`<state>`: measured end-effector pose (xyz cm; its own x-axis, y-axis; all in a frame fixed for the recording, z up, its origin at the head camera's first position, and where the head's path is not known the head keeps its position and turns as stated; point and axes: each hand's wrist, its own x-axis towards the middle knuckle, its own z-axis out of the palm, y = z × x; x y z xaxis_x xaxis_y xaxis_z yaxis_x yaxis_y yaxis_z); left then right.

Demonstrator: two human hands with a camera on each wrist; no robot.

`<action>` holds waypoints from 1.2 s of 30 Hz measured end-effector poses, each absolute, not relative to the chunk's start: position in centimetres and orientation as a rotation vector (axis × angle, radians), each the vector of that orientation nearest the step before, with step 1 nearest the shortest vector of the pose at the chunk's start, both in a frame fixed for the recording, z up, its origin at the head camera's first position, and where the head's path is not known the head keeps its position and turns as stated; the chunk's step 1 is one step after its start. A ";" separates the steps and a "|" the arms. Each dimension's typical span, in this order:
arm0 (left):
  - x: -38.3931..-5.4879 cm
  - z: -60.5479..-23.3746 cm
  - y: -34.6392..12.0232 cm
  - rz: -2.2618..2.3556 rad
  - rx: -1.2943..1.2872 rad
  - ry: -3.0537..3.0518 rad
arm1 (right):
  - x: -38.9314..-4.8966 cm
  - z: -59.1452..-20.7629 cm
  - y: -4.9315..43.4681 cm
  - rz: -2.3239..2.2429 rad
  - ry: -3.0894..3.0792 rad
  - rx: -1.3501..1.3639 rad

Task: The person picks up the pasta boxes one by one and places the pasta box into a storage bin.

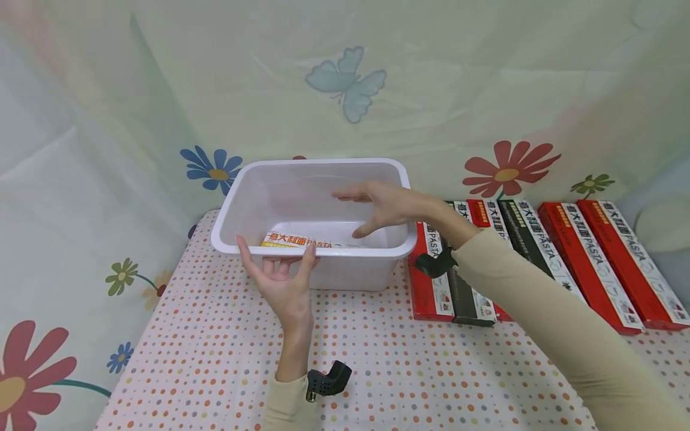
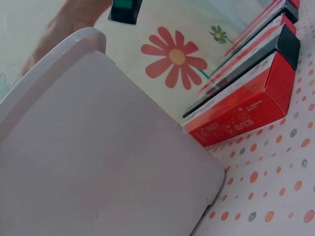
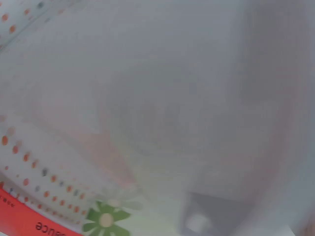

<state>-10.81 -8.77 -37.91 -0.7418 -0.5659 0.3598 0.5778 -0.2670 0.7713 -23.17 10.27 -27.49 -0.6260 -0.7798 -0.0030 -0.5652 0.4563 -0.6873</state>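
Note:
A white plastic tub (image 1: 353,272) stands on the table. At its near rim, my left hand (image 1: 280,287) holds on, with some fingertips over the lip and the other fingers bent beneath it. Inside the tub lies a pasta box (image 1: 296,240) with orange lettering, partly hidden by the near wall. Above the tub floor, my right hand (image 1: 385,206) reaches in over the right rim, thumb and fingers spread apart and nothing between them. The left wrist view shows the tub's outer wall (image 2: 108,147) close up. Blurred pale plastic (image 3: 162,98) fills most of the right wrist view.
Right of the tub, several red and black pasta boxes lie in a row, among them a red box (image 1: 577,269) and a dark box (image 1: 469,299). A dotted cloth (image 1: 215,359) covers the table. Behind hangs a flowered curtain (image 1: 431,90).

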 end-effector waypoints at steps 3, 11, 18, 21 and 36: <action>-10.8 -37.9 -8.7 -2.052 -0.017 -1.257 | -21.5 -26.6 11.7 -1.124 2.485 -1.163; -10.8 -37.8 -9.0 -2.038 -0.021 -1.242 | -15.3 -24.6 16.4 -1.465 2.652 -0.969; -10.9 -37.7 -9.1 -2.045 -0.010 -1.224 | -11.3 -25.4 18.5 -1.714 2.821 -0.809; -11.0 -37.7 -9.0 -2.047 -0.014 -1.231 | -10.2 -27.0 18.7 -1.852 2.859 -0.700; -10.5 -38.1 -8.8 -2.064 -0.006 -1.247 | -7.2 -39.9 18.3 -1.758 2.779 -0.128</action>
